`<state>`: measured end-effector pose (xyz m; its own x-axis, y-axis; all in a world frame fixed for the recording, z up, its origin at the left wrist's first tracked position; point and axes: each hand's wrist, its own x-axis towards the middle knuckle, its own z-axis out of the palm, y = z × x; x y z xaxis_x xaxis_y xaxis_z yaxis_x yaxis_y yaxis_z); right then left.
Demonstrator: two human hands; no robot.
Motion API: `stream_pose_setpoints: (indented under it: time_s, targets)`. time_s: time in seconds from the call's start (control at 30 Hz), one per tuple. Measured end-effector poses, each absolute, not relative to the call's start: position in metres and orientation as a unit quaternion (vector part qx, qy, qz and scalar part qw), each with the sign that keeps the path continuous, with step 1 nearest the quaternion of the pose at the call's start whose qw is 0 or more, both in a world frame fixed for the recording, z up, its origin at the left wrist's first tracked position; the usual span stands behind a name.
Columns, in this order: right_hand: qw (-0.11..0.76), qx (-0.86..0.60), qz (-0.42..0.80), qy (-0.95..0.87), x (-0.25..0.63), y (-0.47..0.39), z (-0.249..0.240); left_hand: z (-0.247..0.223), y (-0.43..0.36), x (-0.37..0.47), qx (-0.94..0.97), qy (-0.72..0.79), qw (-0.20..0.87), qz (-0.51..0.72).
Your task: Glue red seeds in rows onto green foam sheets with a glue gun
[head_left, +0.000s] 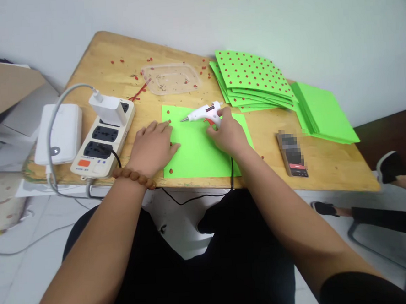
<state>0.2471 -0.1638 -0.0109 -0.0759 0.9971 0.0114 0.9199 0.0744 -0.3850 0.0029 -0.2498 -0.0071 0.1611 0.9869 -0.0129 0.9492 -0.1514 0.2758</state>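
A bright green sheet (203,154) lies at the front edge of the wooden table, with several small red dots down its left side. My left hand (152,146) rests flat over the sheet's left edge, fingers spread, holding nothing. Above the sheet's upper right part, my right hand (228,131) is wrapped round the handle of a white glue gun (202,112), whose metal tip points left. The gun's black cord hangs down over the table edge. Part of the sheet is hidden under both hands.
Red-dotted green sheets (253,73) and a plain green stack (327,112) lie at the back right, a phone (292,153) in front. A clear plastic lid (173,79) and red bits lie behind. A power strip (102,144) and power bank (59,133) are left. A person's feet show at right.
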Motion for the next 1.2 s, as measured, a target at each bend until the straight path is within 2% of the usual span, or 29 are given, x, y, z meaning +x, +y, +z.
stream_pose_setpoints:
  time_s: [0.53,0.83,1.2]
  targets:
    - [0.083,-0.674,0.12,-0.724,0.241,-0.17,-0.002,-0.009,-0.249,0.003,0.755,0.641,0.106,0.09]
    - [0.126,-0.676,0.102,-0.719,0.253,-0.175,0.012,-0.006,-0.25,0.005,0.756,0.639,0.109,0.092]
    - [0.115,-0.649,0.131,-0.74,0.256,-0.185,0.003,-0.007,-0.249,0.004,0.752,0.643,0.112,0.088]
